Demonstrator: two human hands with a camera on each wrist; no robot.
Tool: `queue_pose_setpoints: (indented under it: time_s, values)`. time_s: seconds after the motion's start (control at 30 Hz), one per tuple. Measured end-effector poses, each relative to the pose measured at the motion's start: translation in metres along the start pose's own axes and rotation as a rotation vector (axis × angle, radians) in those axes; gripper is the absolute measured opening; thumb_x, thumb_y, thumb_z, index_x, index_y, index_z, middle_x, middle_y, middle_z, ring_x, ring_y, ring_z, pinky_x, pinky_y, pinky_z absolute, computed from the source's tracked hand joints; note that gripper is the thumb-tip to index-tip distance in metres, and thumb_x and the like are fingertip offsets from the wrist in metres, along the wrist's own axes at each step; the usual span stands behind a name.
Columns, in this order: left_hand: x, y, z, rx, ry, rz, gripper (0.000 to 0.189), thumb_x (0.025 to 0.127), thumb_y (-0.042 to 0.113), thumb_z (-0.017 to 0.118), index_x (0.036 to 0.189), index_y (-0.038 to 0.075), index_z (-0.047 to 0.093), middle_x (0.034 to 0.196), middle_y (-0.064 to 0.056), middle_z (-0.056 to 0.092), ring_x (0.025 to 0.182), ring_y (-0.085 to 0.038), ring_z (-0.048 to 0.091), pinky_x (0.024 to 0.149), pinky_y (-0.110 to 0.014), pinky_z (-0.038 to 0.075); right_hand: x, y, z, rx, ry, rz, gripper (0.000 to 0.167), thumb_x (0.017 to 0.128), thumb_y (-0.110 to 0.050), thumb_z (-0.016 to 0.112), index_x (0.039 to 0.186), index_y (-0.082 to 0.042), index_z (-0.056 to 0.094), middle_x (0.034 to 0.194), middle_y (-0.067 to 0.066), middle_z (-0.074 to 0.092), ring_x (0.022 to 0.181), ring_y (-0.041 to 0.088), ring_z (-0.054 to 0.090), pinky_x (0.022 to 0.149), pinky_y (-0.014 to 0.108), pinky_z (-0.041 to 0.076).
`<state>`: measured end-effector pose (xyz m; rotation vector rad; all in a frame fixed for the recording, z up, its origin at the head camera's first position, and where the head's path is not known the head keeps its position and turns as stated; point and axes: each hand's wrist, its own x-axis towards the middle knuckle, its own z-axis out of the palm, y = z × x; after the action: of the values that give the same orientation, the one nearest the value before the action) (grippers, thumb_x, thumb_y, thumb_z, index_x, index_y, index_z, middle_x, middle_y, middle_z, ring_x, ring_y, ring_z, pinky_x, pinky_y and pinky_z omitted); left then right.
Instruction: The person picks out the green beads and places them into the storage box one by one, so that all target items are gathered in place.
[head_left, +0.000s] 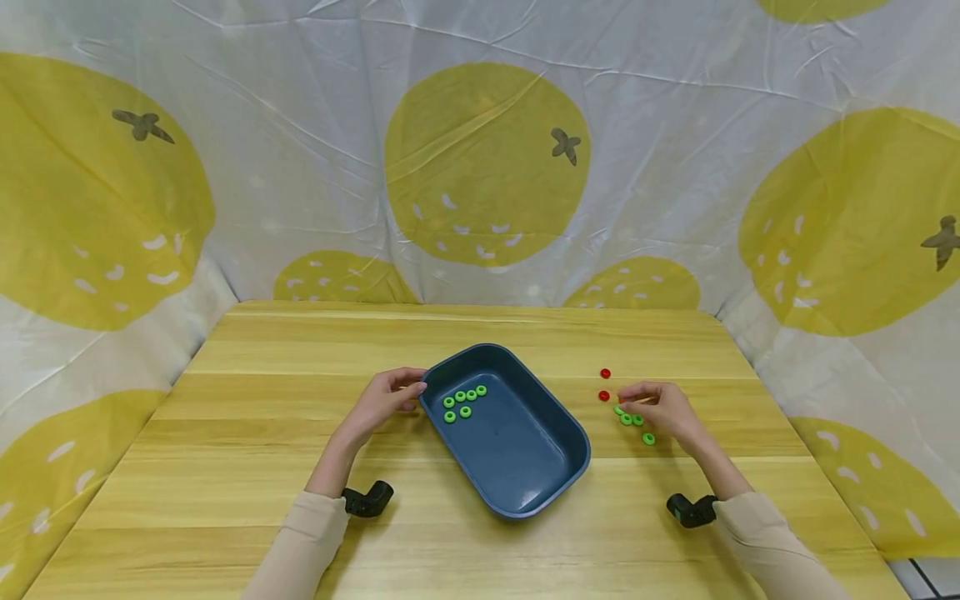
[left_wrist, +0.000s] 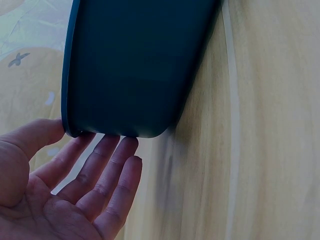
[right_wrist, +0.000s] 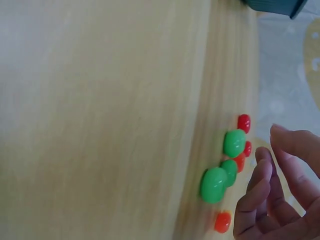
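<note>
My left hand (head_left: 386, 400) is at the far left corner of a dark blue plastic bin (head_left: 525, 442). In the left wrist view its thumb meets the rim and its long, extended fingers touch the outer wall. Several green rings (head_left: 461, 397) lie in the bin's left end. My right hand (head_left: 663, 408) hovers at a small cluster of green rings (head_left: 627, 419) on the table, thumb and fingers bent with a gap between the tips. The right wrist view shows nothing between them. An orange ring (right_wrist: 222, 222) and a red ring (right_wrist: 244, 123) lie among this cluster.
The wooden table (head_left: 262, 467) runs back to a white cloth (head_left: 300, 150) with yellow fruit prints. Two red rings sit just left of my right hand, the farther red ring (head_left: 605, 373) behind the nearer one (head_left: 603, 396). Black wrist cameras hang under both sleeves.
</note>
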<state>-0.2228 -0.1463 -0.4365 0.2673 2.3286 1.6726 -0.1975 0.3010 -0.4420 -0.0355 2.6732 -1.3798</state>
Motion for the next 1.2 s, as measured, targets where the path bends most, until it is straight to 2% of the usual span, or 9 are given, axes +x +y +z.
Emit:
queue_pose_setpoints:
  time_s: [0.2,0.3,0.53,0.7,0.97,1.2]
  values:
    - [-0.001,0.001,0.0,0.002,-0.001,0.003,0.04,0.096,0.017,0.053,0.129,-0.004,0.052,0.127,-0.025,0.055,0.1,-0.023,0.06,0.086,-0.043,0.054,0.006,0.01,0.007,-0.169,0.07,-0.058,0.02,0.084,-0.013,0.069,0.099,0.0,0.07,0.097,0.018,0.071,0.075,0.015,0.063,0.059,0.02,0.05]
    - [0.0,0.0,0.0,-0.001,-0.006,0.011,0.04,0.096,0.018,0.053,0.129,-0.005,0.052,0.126,-0.025,0.055,0.1,-0.023,0.061,0.086,-0.043,0.054,0.007,0.01,0.009,-0.217,0.082,-0.091,0.017,0.083,-0.011,0.069,0.096,-0.001,0.071,0.094,0.018,0.071,0.073,0.015,0.063,0.058,0.019,0.049]
    - [0.0,0.0,-0.001,-0.009,-0.013,0.014,0.04,0.096,0.018,0.053,0.129,-0.005,0.052,0.126,-0.026,0.055,0.102,-0.026,0.061,0.087,-0.044,0.054,0.009,0.007,0.014,-0.247,0.086,-0.119,0.013,0.083,-0.006,0.068,0.094,0.0,0.071,0.091,0.017,0.071,0.067,0.014,0.062,0.055,0.019,0.049]
    - [0.0,-0.001,-0.001,-0.014,-0.011,0.011,0.04,0.096,0.017,0.053,0.129,-0.005,0.051,0.126,-0.026,0.055,0.101,-0.024,0.062,0.087,-0.043,0.054,0.009,0.004,0.017,-0.278,0.085,-0.107,0.014,0.081,-0.005,0.07,0.094,0.0,0.071,0.09,0.016,0.07,0.062,0.011,0.057,0.052,0.02,0.045]
    - [0.0,0.0,-0.001,-0.004,-0.006,0.006,0.04,0.096,0.017,0.053,0.129,-0.005,0.052,0.126,-0.025,0.055,0.099,-0.021,0.061,0.086,-0.043,0.054,0.008,0.002,0.019,-0.307,0.08,-0.076,0.014,0.082,-0.006,0.069,0.095,-0.001,0.071,0.089,0.014,0.07,0.061,0.011,0.056,0.051,0.02,0.045]
    - [0.0,0.0,-0.001,-0.005,-0.007,0.009,0.039,0.096,0.016,0.053,0.129,-0.005,0.051,0.127,-0.026,0.055,0.099,-0.022,0.061,0.086,-0.043,0.054,0.008,0.0,0.016,-0.24,0.075,-0.082,0.017,0.083,-0.007,0.069,0.098,0.0,0.07,0.094,0.018,0.07,0.066,0.014,0.063,0.053,0.022,0.05]
